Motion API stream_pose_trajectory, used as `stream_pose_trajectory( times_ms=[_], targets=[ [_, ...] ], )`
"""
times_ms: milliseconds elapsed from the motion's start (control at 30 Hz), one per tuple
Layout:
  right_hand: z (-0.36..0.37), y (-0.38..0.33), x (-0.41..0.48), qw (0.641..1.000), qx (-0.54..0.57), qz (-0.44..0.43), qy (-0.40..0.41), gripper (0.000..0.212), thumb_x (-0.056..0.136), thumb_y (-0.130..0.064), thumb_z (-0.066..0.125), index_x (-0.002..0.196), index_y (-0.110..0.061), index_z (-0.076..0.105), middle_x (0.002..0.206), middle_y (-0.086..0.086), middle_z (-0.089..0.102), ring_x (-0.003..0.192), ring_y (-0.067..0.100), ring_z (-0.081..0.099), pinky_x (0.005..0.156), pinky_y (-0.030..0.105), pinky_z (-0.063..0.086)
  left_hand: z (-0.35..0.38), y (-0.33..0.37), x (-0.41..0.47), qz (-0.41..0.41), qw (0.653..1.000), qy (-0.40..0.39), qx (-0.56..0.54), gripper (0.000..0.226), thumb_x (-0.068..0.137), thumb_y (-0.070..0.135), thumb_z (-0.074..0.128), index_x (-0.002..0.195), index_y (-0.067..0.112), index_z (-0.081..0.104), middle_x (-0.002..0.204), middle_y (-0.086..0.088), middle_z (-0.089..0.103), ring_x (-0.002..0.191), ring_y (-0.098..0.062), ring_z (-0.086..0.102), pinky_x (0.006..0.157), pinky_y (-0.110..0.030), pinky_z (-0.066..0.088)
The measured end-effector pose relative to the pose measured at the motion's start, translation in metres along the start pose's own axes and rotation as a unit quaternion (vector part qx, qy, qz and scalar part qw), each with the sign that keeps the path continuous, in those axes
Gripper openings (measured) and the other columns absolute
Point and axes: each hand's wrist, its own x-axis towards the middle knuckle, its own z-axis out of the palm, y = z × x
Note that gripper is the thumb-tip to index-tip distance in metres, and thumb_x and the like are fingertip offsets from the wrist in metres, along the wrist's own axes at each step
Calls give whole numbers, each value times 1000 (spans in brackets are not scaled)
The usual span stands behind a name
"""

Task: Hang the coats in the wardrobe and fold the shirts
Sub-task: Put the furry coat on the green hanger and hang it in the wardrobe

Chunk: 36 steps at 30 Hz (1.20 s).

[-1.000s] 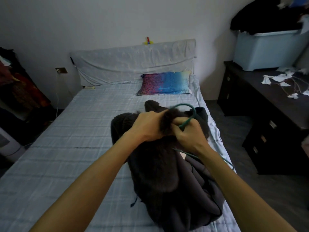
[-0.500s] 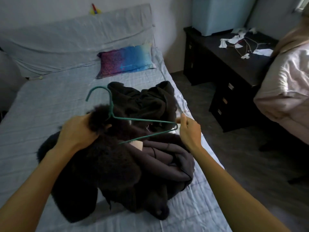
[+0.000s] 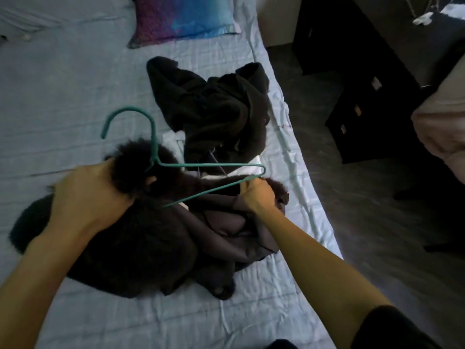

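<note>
Teal hanger (image 3: 201,165), black coat (image 3: 141,235) — pale-blue checked bedsheet (image 3: 63,91).

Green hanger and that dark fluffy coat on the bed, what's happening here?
A person is working a green wire hanger into a dark fluffy coat lying on the bed. The left hand grips the coat's furry collar by the hanger's neck, and the right hand holds the hanger's right end. The coat is not yet hung. Another dark garment lies crumpled beyond it, near a colourful pillow.

Dim room: pale blue bed (image 3: 63,84), multicoloured pillow (image 3: 181,16), dark drawer unit (image 3: 364,96), grey-brown floor (image 3: 352,222).
</note>
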Motion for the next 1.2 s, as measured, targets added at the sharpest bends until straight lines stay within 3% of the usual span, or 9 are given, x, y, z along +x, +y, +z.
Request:
stream_pose_trajectory(
  times_ms=[167,300,467,567,633,733,933,1067,1200],
  targets=[
    [41,11,46,996,-71,-16,-61,36,91,-33,52,121,-15,59,121,12,60,114,34,53,94,40,44,10,49,11,3,999,23,-45,48,73,59,64,88,13,63,72,-29,63,68,-51,59,58,-45,45],
    [78,20,72,987,-136,-64,-53,46,85,-29,56,128,-13,53,133,13,51,126,32,40,104,41,34,33,62,25,28,997,32,-66,43,76,63,60,91,22,61,63,-17,60,63,-47,57,57,-36,33],
    [99,36,95,964,-222,-60,-136,70,84,-35,56,145,-14,28,150,13,28,141,33,17,113,56,9,44,69,39,44,995,41,-80,42,75,65,58,94,28,61,51,-3,48,58,-43,55,55,-32,29],
    [107,49,101,949,-274,-36,-152,84,85,-35,56,150,-10,8,146,14,37,139,32,25,111,60,-2,46,70,41,48,995,33,-86,42,73,66,56,90,27,61,46,9,34,51,-39,50,54,-31,28],
    [105,48,100,950,-261,-4,-172,75,88,-29,51,149,-10,11,136,15,50,132,31,40,113,53,11,46,69,40,47,995,33,-83,43,73,67,55,90,29,61,46,10,35,48,-37,46,54,-30,27],
    [92,45,92,952,-241,4,-187,39,88,-33,51,123,-16,50,124,10,58,117,30,53,96,40,40,44,68,35,46,996,32,-76,44,74,67,54,95,30,62,50,9,42,56,-39,54,55,-30,27],
    [22,21,77,993,-3,107,-41,35,85,-26,54,111,-4,56,116,20,60,107,38,58,89,42,48,26,58,21,20,996,17,-81,42,77,65,58,100,29,62,57,0,49,66,-41,57,58,-32,31],
    [-43,10,60,991,97,70,52,20,83,-20,54,97,-6,57,102,22,64,99,39,61,80,36,45,1,51,8,10,994,32,-105,40,79,59,61,99,24,62,72,-12,57,75,-47,57,60,-33,32],
    [-99,-16,25,981,145,43,124,37,82,-14,56,118,-8,53,108,16,64,101,34,60,81,33,44,-35,42,-6,5,991,60,-116,40,80,57,61,100,22,63,81,-22,63,79,-48,57,61,-35,33]
  ],
)
